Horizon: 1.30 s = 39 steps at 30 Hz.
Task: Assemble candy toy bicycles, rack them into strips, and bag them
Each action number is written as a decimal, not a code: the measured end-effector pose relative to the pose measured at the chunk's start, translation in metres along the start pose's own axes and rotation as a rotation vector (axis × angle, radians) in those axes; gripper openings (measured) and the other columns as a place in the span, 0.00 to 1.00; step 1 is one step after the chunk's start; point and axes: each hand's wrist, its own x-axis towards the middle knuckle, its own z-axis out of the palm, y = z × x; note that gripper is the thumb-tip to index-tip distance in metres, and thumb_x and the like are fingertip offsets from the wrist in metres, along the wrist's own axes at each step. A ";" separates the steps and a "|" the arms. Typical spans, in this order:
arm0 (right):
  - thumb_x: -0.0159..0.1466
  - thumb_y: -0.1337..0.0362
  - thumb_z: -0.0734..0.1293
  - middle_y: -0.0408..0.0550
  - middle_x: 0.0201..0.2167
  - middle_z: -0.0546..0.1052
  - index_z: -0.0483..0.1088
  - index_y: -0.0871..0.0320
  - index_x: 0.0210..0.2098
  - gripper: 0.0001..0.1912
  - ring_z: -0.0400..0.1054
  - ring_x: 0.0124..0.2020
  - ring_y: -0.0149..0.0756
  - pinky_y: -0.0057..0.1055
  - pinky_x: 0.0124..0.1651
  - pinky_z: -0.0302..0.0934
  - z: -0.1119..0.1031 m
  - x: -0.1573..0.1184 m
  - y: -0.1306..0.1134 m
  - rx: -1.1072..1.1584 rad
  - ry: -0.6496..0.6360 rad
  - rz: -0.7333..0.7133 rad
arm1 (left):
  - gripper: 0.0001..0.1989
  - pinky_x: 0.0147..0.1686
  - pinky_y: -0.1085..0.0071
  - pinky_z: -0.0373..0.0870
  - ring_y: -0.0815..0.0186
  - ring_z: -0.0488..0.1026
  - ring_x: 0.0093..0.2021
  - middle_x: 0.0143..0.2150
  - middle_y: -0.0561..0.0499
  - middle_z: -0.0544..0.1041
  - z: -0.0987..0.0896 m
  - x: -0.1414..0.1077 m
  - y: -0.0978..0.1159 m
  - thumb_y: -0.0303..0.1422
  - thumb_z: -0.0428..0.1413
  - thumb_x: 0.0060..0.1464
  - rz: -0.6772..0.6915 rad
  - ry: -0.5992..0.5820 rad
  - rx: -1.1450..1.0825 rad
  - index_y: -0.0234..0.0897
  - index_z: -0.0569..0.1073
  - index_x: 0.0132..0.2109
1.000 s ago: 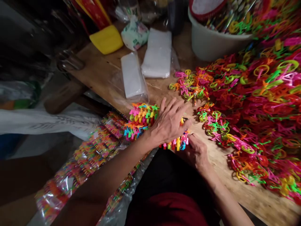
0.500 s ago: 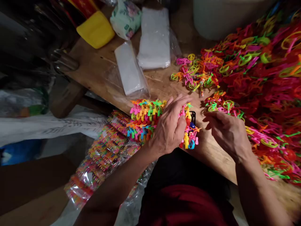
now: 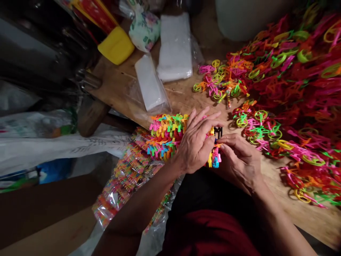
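Rows of small coloured plastic toys (image 3: pixel 162 146) lie packed together at the table's front edge. My left hand (image 3: pixel 198 142) rests across their right part, its fingers stretched out flat and its thumb bent against the toys. Beyond its fingertips a black slotted piece (image 3: pixel 218 132) sticks out at the end of the rows. My right hand (image 3: pixel 241 156) is closed in a pinch at that same end, thumb and forefinger on a small orange plastic piece (image 3: pixel 218 145). A dark blue bit beside it is mostly hidden by the fingers.
A large heap of bright plastic pieces (image 3: pixel 306 99) covers the right side, with a smaller cluster (image 3: pixel 221 83) before it. White plastic bags (image 3: pixel 175 49) in packs lie at the back, near a yellow scoop-like object (image 3: pixel 116 45). Clear bags of coloured toys (image 3: pixel 119 177) hang below left.
My right hand has moved left from beside the heap to the end of the rows and pinches there. My left hand stays on the rows. The view has shifted slightly.
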 end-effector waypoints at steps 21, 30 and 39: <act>0.64 0.69 0.61 0.56 0.23 0.73 0.70 0.59 0.27 0.10 0.64 0.29 0.44 0.41 0.36 0.53 0.005 0.125 0.059 -1.281 0.048 -0.146 | 0.14 0.74 0.37 0.48 0.41 0.50 0.76 0.71 0.41 0.65 0.005 -0.008 0.006 0.35 0.52 0.59 0.128 -0.064 0.338 0.33 0.79 0.44; 0.68 0.61 0.59 0.52 0.22 0.65 0.61 0.55 0.20 0.20 0.57 0.29 0.40 0.43 0.38 0.41 -0.054 0.142 0.003 -1.205 0.162 -0.283 | 0.17 0.74 0.39 0.47 0.42 0.52 0.75 0.66 0.40 0.71 0.005 -0.005 0.003 0.35 0.51 0.58 0.137 -0.022 0.334 0.32 0.78 0.49; 0.69 0.63 0.66 0.51 0.31 0.79 0.74 0.51 0.47 0.08 0.68 0.30 0.44 0.41 0.33 0.57 -0.057 0.003 0.001 -1.055 0.242 -0.496 | 0.18 0.73 0.38 0.47 0.43 0.55 0.74 0.67 0.44 0.71 0.006 -0.005 0.003 0.35 0.52 0.58 0.131 -0.014 0.311 0.34 0.77 0.53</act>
